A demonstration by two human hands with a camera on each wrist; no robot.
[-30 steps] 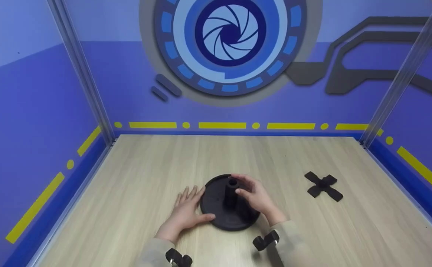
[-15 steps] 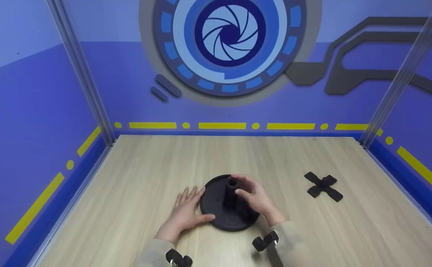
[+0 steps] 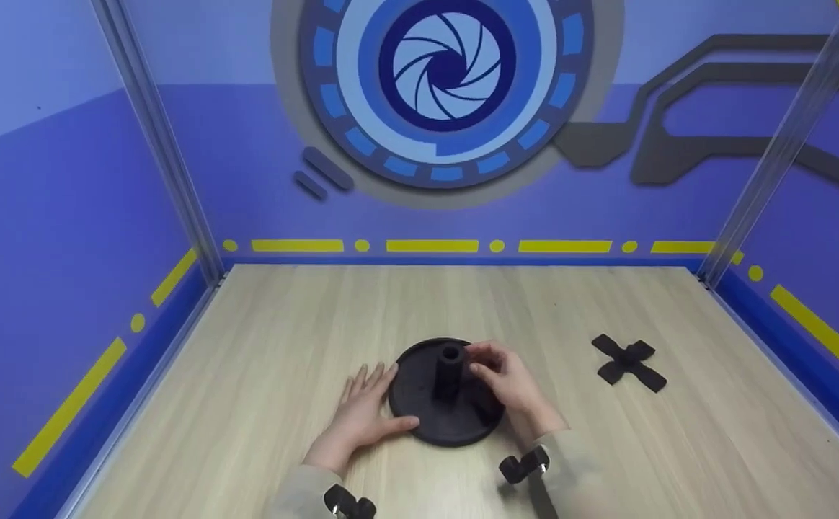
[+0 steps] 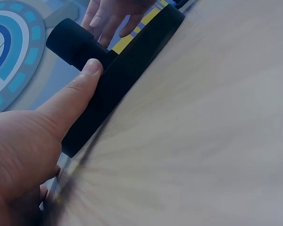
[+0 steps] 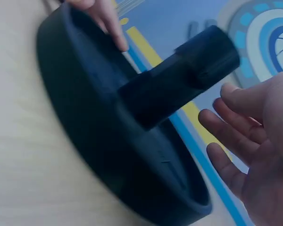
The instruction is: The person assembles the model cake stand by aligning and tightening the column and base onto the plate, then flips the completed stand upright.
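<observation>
A black round base with a raised rim lies flat on the table. From its middle rises a black hollow post, upright. My left hand rests at the base's left side with fingers spread and straight; its thumb lies over the rim, as the left wrist view also shows. Beside the post is my right hand, its fingers loosely bent. In the right wrist view a gap shows between those fingertips and the post, with nothing held.
A black four-armed cross piece lies on the wooden table to the right of the base. Blue printed panels and metal corner posts bound the table's back and sides.
My right hand has let go of the post and shifted slightly to the right. The left hand, the base and the cross piece stay in place.
</observation>
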